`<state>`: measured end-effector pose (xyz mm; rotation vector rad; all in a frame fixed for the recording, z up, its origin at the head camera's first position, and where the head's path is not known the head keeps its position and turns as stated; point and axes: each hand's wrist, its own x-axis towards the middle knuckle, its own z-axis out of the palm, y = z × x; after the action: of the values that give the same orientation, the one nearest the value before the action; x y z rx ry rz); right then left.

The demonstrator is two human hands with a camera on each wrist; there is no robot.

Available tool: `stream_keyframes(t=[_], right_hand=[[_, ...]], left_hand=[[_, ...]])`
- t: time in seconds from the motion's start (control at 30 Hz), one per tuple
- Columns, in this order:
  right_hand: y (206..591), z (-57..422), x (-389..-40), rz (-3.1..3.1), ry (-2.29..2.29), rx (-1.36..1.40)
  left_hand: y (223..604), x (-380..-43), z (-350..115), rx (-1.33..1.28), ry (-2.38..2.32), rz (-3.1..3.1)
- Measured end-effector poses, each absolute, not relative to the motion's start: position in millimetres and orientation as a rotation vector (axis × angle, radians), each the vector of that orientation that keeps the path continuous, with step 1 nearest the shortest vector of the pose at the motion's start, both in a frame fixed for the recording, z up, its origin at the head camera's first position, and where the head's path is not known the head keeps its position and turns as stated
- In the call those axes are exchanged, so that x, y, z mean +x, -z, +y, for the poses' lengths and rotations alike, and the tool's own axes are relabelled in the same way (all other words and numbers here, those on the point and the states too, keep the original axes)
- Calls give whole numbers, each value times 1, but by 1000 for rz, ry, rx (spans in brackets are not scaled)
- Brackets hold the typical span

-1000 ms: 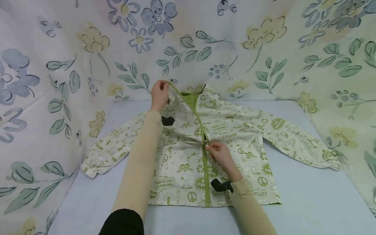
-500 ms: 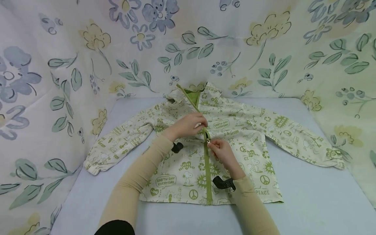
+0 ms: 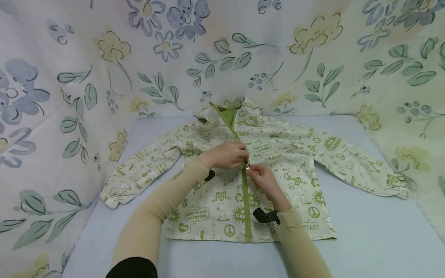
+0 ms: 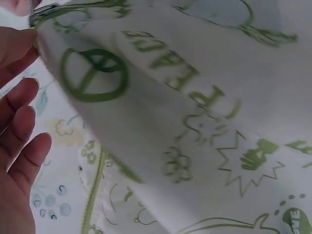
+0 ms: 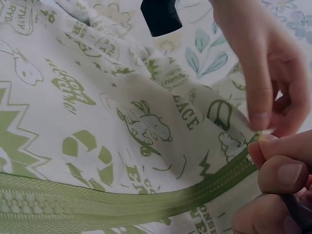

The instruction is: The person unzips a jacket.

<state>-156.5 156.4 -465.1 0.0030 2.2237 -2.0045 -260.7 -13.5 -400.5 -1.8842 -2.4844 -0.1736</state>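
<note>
Floral cloth (image 3: 222, 63), hanging: we see it behind the jacket (image 3: 222, 193) and to either side. Counter (image 3: 375, 239), pale: beneath the jacket. Jacket, cream with green print: front up, sleeves spread. Green zip (image 3: 246, 204), down the jacket's middle: we find it joined from hem to slider (image 3: 247, 165), parted thence to collar; we judge the lower run done, the upper left. Left hand (image 3: 227, 155): pinching the jacket's front edge, just above the slider. Right hand (image 3: 264, 178): pinching at the slider, on the jacket's centre. Black wrist strap (image 3: 265, 216): over the jacket's lower front. Slider, small: at the jacket's chest.
</note>
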Motion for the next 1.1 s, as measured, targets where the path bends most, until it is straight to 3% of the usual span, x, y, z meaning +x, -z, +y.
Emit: stream_keyframes(t=[0.33, 0.6, 1.1], right_hand=[[465, 160, -159, 2148, 2036, -23], [462, 158, -159, 2180, 2079, -80], [455, 144, -157, 2176, 2127, 60]], left_hand=[[414, -269, -16, -1941, 241, -2506], [407, -271, -20, -1980, 685, -2722], [393, -277, -28, -1793, 900, -2775]])
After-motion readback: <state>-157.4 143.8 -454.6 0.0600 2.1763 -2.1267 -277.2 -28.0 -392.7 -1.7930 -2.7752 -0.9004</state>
